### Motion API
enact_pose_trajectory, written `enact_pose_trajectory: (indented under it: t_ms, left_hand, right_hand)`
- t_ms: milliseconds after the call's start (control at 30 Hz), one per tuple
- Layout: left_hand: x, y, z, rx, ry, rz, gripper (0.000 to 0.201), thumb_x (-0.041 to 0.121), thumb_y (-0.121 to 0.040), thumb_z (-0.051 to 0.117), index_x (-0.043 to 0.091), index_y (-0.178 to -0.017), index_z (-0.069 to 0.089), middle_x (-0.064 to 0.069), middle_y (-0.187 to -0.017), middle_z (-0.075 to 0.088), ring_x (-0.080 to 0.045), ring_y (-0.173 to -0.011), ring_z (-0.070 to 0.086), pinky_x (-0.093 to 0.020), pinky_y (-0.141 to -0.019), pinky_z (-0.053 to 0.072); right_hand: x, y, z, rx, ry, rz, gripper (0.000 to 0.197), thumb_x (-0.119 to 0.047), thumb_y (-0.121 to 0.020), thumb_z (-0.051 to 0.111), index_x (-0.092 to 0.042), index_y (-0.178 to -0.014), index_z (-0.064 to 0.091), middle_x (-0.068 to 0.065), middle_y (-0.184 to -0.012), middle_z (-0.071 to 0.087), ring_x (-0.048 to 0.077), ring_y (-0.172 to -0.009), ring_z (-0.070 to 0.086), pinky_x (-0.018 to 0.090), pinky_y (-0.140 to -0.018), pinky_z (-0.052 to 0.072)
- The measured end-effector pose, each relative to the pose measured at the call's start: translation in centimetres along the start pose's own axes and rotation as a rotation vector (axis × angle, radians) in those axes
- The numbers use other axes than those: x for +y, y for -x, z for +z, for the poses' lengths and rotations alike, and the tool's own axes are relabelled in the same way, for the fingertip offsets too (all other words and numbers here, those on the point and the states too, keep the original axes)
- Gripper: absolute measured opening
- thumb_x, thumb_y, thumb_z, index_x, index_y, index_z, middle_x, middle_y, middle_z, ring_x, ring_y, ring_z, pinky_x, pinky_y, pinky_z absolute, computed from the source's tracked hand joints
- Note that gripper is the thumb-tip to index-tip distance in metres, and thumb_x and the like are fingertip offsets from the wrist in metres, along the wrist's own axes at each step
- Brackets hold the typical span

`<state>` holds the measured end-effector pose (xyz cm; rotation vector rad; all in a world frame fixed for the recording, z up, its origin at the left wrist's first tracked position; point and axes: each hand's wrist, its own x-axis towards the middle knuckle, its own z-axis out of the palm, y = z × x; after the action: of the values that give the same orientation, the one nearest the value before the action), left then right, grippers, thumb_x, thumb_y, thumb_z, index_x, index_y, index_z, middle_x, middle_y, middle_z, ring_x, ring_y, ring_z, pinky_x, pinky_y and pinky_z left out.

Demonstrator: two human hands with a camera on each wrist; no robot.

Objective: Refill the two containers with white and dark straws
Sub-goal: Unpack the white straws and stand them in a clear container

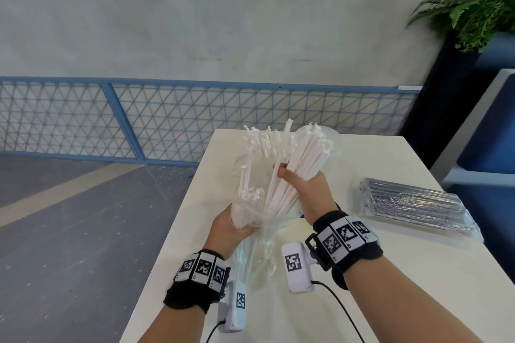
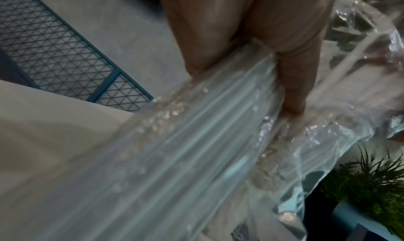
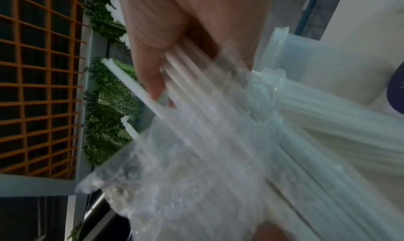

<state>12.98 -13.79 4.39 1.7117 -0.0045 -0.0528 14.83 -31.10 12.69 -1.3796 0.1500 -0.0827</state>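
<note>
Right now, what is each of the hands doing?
Left hand: grips the clear plastic bag of white paper-wrapped straws.
Right hand: grips a bunch of those straws.

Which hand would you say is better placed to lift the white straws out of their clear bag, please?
Probably the right hand: its grip already wraps a fan of white straws near their upper half, while the left hand holds the clear bag at the bottom, steadying it.
</note>
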Motion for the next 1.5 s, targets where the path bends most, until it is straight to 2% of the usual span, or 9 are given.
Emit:
enact_pose_trajectory:
  t_ms: [133,233,333,467,667,800,967,1100,1500]
  left_hand:
    - [0.1,-0.1,0.0,0.003,0.013,-0.002,0.038,0.002,-0.07,0.078,0.027,-0.092,0.06,0.001,-0.098,0.067,-0.018,-0.097,0.063,-0.027,-0.083,0.05]
    - [0.1,0.0,-0.1,0.012,0.012,0.007,0.039,0.001,-0.069,0.078,0.027,-0.092,0.06,0.004,-0.096,0.067,-0.018,-0.095,0.062,-0.025,-0.082,0.049]
    - [0.3,-0.1,-0.2,0.029,-0.006,0.004,0.04,0.005,-0.067,0.08,0.027,-0.092,0.059,0.003,-0.096,0.067,-0.015,-0.094,0.062,-0.024,-0.082,0.05]
    - [0.4,-0.3,-0.3,0.026,-0.046,0.004,0.036,0.01,-0.066,0.082,0.025,-0.09,0.06,-0.002,-0.098,0.068,-0.019,-0.095,0.064,-0.031,-0.087,0.051]
    - [0.3,-0.1,-1.3,0.09,-0.018,-0.019,0.034,0.009,-0.071,0.078,0.016,-0.1,0.062,0.003,-0.093,0.068,-0.012,-0.089,0.064,-0.012,-0.072,0.049]
    - [0.1,-0.1,-1.9,0.141,0.008,-0.003,0.033,0.006,-0.074,0.076,0.008,-0.104,0.064,-0.001,-0.095,0.07,-0.015,-0.091,0.065,-0.017,-0.074,0.047]
    - [0.2,0.0,-2.2,0.218,0.085,0.004,0.033,0.0,-0.075,0.073,0.01,-0.104,0.061,0.007,-0.089,0.066,-0.004,-0.084,0.061,-0.005,-0.063,0.046]
    - [0.0,0.0,-2.7,0.231,0.177,0.0,0.039,0.0,-0.075,0.073,0.011,-0.109,0.06,0.004,-0.096,0.067,-0.007,-0.091,0.062,-0.015,-0.077,0.045]
    - [-0.1,0.1,-2.1,0.149,0.168,0.045,0.021,0.0,-0.071,0.075,0.011,-0.088,0.07,0.01,-0.077,0.075,-0.002,-0.078,0.07,-0.009,-0.068,0.051]
  right_hand:
    - [0.1,0.0,0.2,-0.053,0.057,0.011,0.041,-0.012,-0.066,0.081,-0.003,-0.103,0.065,0.009,-0.098,0.071,0.018,-0.092,0.068,0.03,-0.08,0.056]
    - [-0.3,0.0,0.5,0.006,0.063,-0.006,0.028,-0.011,-0.072,0.076,-0.008,-0.096,0.063,0.007,-0.091,0.069,0.019,-0.086,0.066,0.025,-0.073,0.054]
    - [-1.4,-0.2,0.8,0.052,-0.01,-0.035,0.002,-0.009,-0.08,0.067,-0.011,-0.079,0.066,0.02,-0.093,0.07,0.028,-0.091,0.065,0.036,-0.083,0.05]
    - [-2.5,-1.0,1.0,0.115,-0.09,-0.067,0.005,-0.005,-0.081,0.063,-0.008,-0.076,0.064,0.011,-0.075,0.064,0.023,-0.077,0.06,0.033,-0.076,0.048]
    - [-5.8,-2.4,0.0,0.248,-0.188,-0.147,0.009,-0.006,-0.08,0.061,-0.007,-0.071,0.061,0.009,-0.073,0.058,0.02,-0.069,0.057,0.028,-0.062,0.046]
    - [-8.3,-3.0,-0.3,0.29,-0.16,-0.262,0.009,-0.008,-0.08,0.058,-0.001,-0.074,0.058,0.008,-0.07,0.055,0.019,-0.062,0.052,0.022,-0.05,0.042]
    - [-9.7,-3.4,-0.2,0.368,-0.096,-0.413,0.01,-0.01,-0.078,0.061,-0.004,-0.071,0.058,0.003,-0.073,0.056,0.016,-0.067,0.053,0.025,-0.059,0.044]
    - [-7.4,-3.9,0.8,0.338,0.13,-0.393,0.017,-0.017,-0.081,0.063,-0.002,-0.089,0.062,-0.001,-0.075,0.057,0.015,-0.071,0.055,0.032,-0.068,0.047]
    - [1.5,-5.1,1.1,0.128,0.56,-0.107,0.039,-0.021,-0.087,0.062,-0.001,-0.119,0.053,0.019,-0.11,0.064,0.033,-0.104,0.059,0.028,-0.081,0.044]
